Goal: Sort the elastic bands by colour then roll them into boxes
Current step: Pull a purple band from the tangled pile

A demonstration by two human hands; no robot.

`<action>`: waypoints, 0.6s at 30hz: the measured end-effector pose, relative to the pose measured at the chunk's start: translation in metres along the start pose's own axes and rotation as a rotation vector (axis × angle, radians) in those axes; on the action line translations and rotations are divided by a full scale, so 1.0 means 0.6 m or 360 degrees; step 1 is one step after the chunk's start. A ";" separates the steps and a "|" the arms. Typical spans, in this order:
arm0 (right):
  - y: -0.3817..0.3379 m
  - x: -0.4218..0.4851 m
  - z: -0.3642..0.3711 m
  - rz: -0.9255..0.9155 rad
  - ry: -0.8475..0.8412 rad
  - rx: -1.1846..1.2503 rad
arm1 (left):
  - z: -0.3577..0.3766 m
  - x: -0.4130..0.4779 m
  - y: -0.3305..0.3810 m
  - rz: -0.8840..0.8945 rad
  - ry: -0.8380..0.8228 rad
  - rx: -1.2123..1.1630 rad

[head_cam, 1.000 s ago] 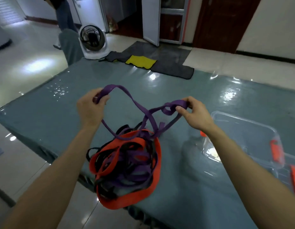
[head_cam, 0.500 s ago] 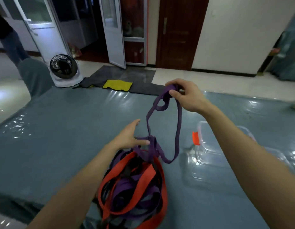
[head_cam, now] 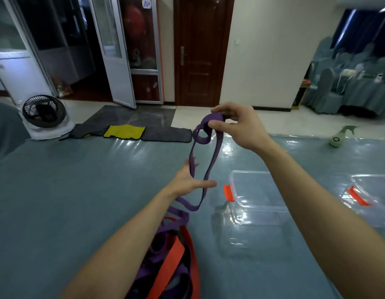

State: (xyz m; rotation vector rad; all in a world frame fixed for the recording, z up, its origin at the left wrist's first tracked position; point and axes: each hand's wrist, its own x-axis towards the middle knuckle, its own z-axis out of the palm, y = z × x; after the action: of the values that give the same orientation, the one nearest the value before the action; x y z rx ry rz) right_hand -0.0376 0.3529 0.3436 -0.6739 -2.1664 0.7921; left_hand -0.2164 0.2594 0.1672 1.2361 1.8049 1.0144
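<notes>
Teal table [head_cam: 79, 190] holds band pile [head_cam: 174, 253], boxes [head_cam: 257, 198], bottle [head_cam: 338, 139].

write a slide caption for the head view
Right hand pinches a purple band high above the tangled pile, left hand open against its strands, two clear boxes nearby.

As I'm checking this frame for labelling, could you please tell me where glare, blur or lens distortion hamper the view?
Head view: glare leaves white patches on the glossy blue-grey table cover, heaviest just below the right hand; head view: the clear plastic box with an orange latch looks faint against that sheen; head view: wide-angle bending tilts the white-framed glass door; head view: the purple elastic band reads clearly.
</notes>
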 end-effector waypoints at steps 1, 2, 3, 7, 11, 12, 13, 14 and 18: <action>0.002 -0.001 -0.004 -0.0009 0.0024 0.0019 | 0.025 0.004 0.007 0.0004 0.0005 -0.0010; 0.005 -0.002 -0.008 -0.0009 0.0040 0.0015 | 0.049 0.007 0.013 0.0029 0.0028 -0.0043; 0.009 -0.002 -0.015 -0.0002 0.0051 -0.0014 | 0.065 0.009 0.019 0.0057 0.0085 -0.0094; 0.050 -0.010 -0.059 0.0075 0.0175 -0.0320 | 0.023 0.018 0.028 0.0028 0.0207 -0.0143; 0.103 -0.022 -0.093 0.0283 -0.0220 -0.0844 | -0.125 0.009 0.098 0.0151 0.0631 0.0501; 0.110 -0.024 -0.091 0.0339 -0.0394 -0.0944 | -0.153 0.007 0.128 0.0242 0.0716 0.0652; 0.111 -0.025 -0.086 0.0363 -0.0520 -0.0992 | -0.174 0.004 0.161 0.0330 0.0727 0.0764; 0.106 -0.024 -0.079 0.0363 -0.0586 -0.0957 | -0.185 0.001 0.194 0.0406 0.0680 0.0850; 0.055 -0.006 -0.026 0.0280 -0.0553 -0.0377 | -0.176 -0.001 0.279 0.0477 0.0213 0.1159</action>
State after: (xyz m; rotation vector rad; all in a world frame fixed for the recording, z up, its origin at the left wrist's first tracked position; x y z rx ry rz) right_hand -0.0163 0.3778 0.3273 -0.9123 -2.5707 0.7965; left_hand -0.2435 0.2756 0.3624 1.9539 2.2353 0.5990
